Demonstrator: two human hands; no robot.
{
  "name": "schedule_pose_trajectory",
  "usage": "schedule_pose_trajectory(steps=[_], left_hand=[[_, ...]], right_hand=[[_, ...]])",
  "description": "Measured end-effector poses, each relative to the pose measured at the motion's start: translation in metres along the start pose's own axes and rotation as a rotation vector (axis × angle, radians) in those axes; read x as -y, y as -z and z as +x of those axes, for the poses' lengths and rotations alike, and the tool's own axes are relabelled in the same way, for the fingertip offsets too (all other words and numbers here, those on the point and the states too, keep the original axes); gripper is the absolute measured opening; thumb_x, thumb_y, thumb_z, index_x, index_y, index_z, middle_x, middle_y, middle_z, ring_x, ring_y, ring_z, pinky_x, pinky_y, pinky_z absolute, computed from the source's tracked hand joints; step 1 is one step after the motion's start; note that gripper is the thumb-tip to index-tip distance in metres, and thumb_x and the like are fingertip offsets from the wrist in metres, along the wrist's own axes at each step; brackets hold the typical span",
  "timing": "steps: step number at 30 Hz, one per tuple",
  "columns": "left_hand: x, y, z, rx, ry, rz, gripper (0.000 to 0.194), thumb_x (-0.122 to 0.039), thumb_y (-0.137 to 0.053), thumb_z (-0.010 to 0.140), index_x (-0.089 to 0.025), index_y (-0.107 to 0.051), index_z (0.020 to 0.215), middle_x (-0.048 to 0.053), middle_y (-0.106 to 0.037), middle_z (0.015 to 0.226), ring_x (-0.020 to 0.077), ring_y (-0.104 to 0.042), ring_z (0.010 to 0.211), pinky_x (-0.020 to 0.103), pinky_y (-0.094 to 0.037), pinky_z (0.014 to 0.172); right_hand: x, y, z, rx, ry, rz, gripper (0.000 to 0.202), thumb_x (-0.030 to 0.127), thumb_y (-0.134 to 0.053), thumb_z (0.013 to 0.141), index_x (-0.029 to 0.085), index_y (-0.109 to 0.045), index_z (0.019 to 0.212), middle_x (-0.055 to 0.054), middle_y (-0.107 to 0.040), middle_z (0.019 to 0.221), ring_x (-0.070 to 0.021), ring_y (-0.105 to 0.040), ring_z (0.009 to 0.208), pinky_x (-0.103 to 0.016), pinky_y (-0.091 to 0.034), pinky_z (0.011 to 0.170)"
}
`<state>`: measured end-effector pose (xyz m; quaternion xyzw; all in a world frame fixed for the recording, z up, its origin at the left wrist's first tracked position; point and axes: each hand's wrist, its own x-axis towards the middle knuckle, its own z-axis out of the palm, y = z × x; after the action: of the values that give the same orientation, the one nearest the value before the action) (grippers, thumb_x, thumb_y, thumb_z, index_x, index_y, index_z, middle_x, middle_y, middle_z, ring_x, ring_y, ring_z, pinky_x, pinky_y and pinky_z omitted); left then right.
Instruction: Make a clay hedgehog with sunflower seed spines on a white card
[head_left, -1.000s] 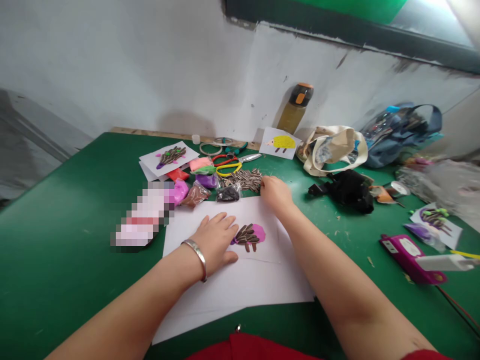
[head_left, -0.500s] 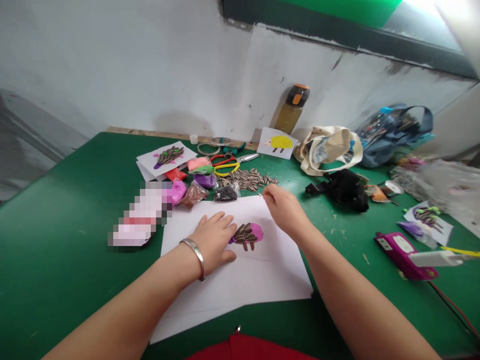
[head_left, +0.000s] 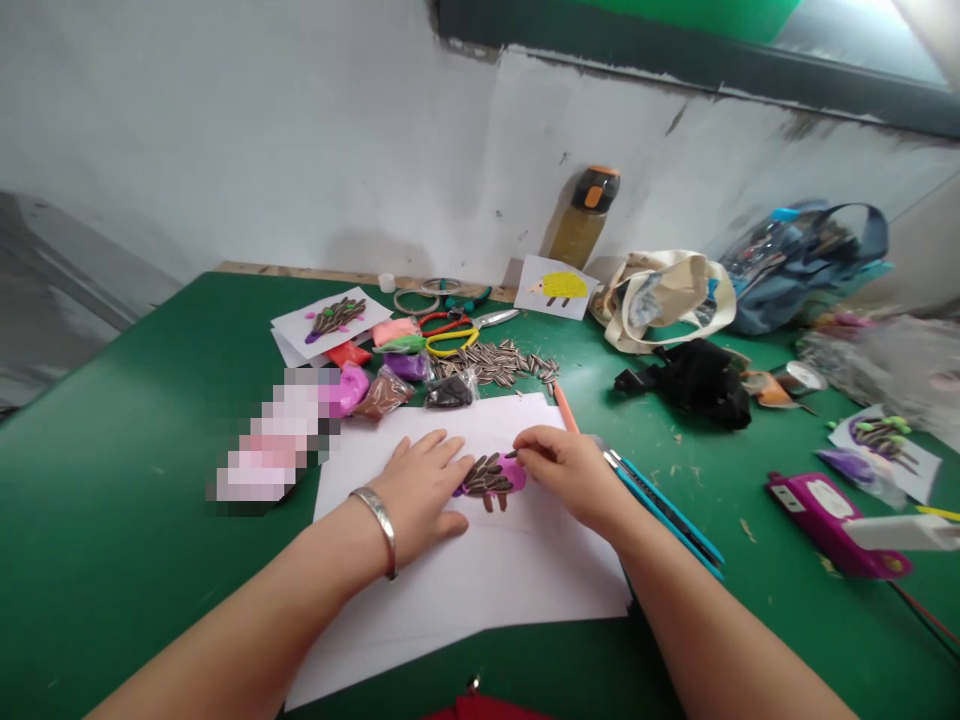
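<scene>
Left hand (head_left: pixel 424 495) partly covered the purple end of the pink figure (head_left: pixel 511 478); right hand (head_left: pixel 574 475) hid most of the dark seed (head_left: pixel 511 455) in its pinch, plus an orange stick's (head_left: pixel 566 408) lower end. Pixelation blotted out an item (head_left: pixel 277 440) between the paper (head_left: pixel 420 610) and the green table's (head_left: pixel 135 470) left edge. Picture bottom cropped the table's near edge and red garment (head_left: pixel 495 709), right side cropped blurry plastic (head_left: pixel 900 365).
</scene>
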<state>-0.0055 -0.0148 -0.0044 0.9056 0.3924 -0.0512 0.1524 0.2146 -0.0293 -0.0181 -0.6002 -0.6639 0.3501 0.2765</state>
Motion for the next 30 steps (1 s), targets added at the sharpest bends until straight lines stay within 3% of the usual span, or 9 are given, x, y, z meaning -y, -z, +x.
schedule_pose_trajectory(steps=[9,16,30], left_hand=[[-0.005,0.001,0.000,-0.025,-0.003,-0.007,0.059,-0.042,-0.060,0.080,-0.026,-0.043,0.134,0.011,-0.045,0.137,0.0347,-0.035,0.127,0.056,-0.034,0.100],[-0.007,-0.005,0.000,0.002,0.026,0.037,0.069,-0.049,-0.063,0.076,-0.031,-0.039,0.138,0.013,-0.038,0.144,0.0399,-0.029,0.131,0.065,-0.028,0.099],[-0.010,-0.006,0.004,0.004,0.062,0.048,0.066,-0.048,-0.064,0.075,-0.035,-0.041,0.136,0.012,-0.038,0.144,0.0406,-0.029,0.132,0.068,-0.028,0.098]], right_hand=[[0.000,-0.007,0.005,-0.120,0.090,-0.147,0.019,0.016,-0.050,0.080,0.022,-0.068,0.082,-0.001,-0.069,0.082,-0.0167,-0.061,0.081,-0.027,-0.043,0.074],[0.001,-0.011,0.006,-0.093,0.065,-0.196,0.020,0.015,-0.050,0.080,0.021,-0.069,0.084,-0.002,-0.069,0.083,-0.0166,-0.060,0.079,-0.027,-0.043,0.072],[0.002,-0.018,0.007,-0.072,0.088,-0.271,0.019,0.013,-0.049,0.081,0.020,-0.067,0.078,-0.003,-0.066,0.080,-0.0160,-0.057,0.077,-0.026,-0.040,0.070]])
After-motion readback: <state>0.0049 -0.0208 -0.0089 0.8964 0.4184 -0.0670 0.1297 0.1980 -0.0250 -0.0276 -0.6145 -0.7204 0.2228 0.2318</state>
